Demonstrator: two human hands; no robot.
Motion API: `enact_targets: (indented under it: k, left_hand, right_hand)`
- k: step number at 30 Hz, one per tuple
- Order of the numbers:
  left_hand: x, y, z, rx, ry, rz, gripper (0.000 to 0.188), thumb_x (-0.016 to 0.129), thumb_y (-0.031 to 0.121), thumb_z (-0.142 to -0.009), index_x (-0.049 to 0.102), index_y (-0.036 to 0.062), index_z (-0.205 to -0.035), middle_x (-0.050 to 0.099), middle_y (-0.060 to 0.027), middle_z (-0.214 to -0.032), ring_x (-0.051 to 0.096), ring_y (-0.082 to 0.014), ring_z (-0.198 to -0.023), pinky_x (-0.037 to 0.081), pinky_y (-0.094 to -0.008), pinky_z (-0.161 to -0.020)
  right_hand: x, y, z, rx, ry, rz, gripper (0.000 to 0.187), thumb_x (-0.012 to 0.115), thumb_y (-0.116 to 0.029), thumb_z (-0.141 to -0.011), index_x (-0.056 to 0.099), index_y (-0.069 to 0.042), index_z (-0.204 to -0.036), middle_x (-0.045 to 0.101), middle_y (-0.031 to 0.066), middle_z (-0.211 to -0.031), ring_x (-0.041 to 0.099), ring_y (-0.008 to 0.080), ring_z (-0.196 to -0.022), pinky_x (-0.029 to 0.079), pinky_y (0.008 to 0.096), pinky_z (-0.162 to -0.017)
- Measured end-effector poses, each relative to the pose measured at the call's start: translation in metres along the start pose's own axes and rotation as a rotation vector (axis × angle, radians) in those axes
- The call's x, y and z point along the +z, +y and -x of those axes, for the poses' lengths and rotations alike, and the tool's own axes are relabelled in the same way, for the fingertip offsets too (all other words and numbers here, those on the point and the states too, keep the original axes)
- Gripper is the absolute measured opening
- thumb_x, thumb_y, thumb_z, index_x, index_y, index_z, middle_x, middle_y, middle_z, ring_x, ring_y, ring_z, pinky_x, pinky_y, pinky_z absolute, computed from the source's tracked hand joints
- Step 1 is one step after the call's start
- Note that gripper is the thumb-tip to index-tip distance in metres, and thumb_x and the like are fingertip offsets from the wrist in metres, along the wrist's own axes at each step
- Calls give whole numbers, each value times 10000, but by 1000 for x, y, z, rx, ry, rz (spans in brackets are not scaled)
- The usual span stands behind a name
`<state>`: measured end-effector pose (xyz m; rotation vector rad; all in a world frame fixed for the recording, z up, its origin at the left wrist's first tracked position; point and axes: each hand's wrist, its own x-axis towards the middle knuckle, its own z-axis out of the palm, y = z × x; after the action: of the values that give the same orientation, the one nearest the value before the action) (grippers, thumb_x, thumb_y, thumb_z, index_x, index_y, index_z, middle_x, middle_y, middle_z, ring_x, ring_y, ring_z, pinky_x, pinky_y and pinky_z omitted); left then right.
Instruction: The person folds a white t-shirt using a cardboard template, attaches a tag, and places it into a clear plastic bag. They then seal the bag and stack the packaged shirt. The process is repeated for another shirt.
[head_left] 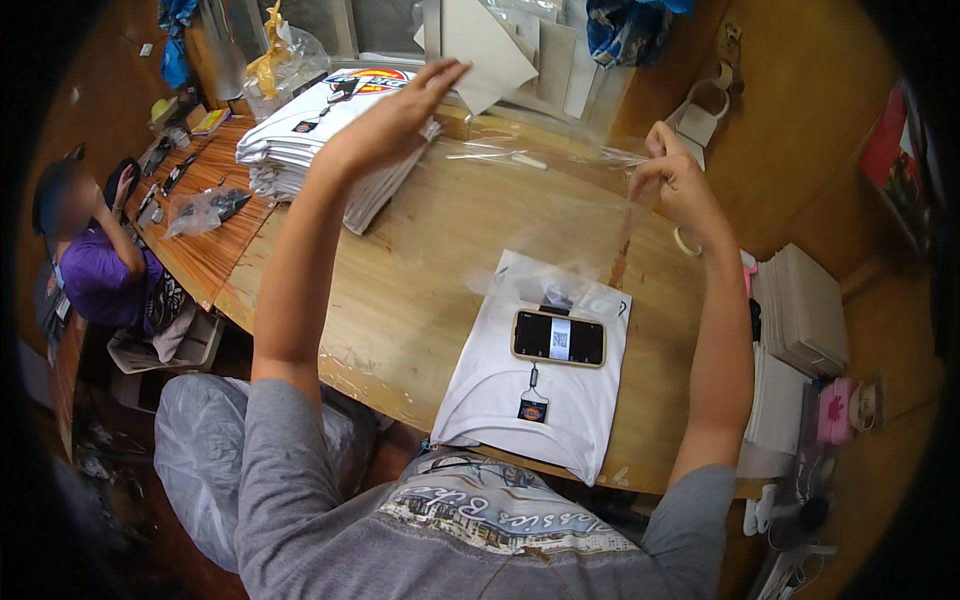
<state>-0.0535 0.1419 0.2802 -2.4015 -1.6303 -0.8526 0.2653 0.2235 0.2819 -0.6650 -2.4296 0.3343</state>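
A clear plastic bag [570,225] hangs above the table, its thin film blurred in places. Its far right corner is pinched by my right hand [680,185], whose fingers are closed. My left hand [405,115] is raised with fingers stretched out, beside a stack of folded white T-shirts [275,165]; whether it touches the film I cannot tell. Below the bag, a folded white T-shirt [480,385] lies at the near table edge, neckline toward me. On it rest a phone [585,342] with a lit screen and a small black hang tag [533,410] on a cord.
White cards [485,60] lean at the back. A tape roll [687,240] lies at the table's right, near stacked pale boards [800,310]. A person in purple [105,270] sits at far left. A large filled plastic sack [200,450] stands left of me.
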Motion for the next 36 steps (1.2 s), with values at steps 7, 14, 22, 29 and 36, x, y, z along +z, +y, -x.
enact_targets:
  k: [7, 14, 22, 29, 36]
  left_hand:
    - [-11, 33, -27, 206, 1104, -391, 393, 532, -100, -656, 450, -12, -1030, 535, -96, -892, 536, -186, -731, 439, -267, -698]
    - [139, 39, -10, 53, 858, 287, 185, 618, -83, -628, 512, 23, -735, 529, -91, -670, 524, -180, -559, 419, -257, -502]
    - [324, -9, 34, -828, 104, 431, 162, 546, 93, -655, 631, 25, -774, 602, -197, -745, 596, -299, -679, 454, -384, -606]
    - [321, -28, 25, -857, 72, 481, 53, 524, 17, -636, 570, 42, -627, 574, -147, -591, 577, -253, -565, 460, -341, -540]
    - [318, -41, 44, -872, 17, 995, 131, 529, -61, -589, 532, 69, -572, 552, -64, -539, 546, -170, -421, 432, -310, -400]
  right_hand:
    - [-23, 14, 5, 89, 764, 918, 304, 486, 61, -694, 606, -87, -931, 478, 106, -874, 472, 236, -809, 409, 324, -704]
    - [33, 73, 86, 157, 1099, 615, 81, 539, -33, -791, 585, 2, -733, 547, 109, -672, 494, 249, -552, 402, 344, -513]
    - [168, 187, 182, 794, 483, -347, 152, 484, 16, -790, 609, 33, -875, 604, 69, -810, 564, 142, -729, 454, 240, -616]
    - [163, 210, 189, 1010, 392, -623, 183, 520, 13, -793, 389, -79, -882, 593, 114, -815, 554, 128, -609, 428, 209, -454]
    - [162, 223, 209, 978, 230, -878, 166, 516, 6, -788, 381, -87, -809, 579, 74, -809, 532, 115, -595, 433, 202, -459]
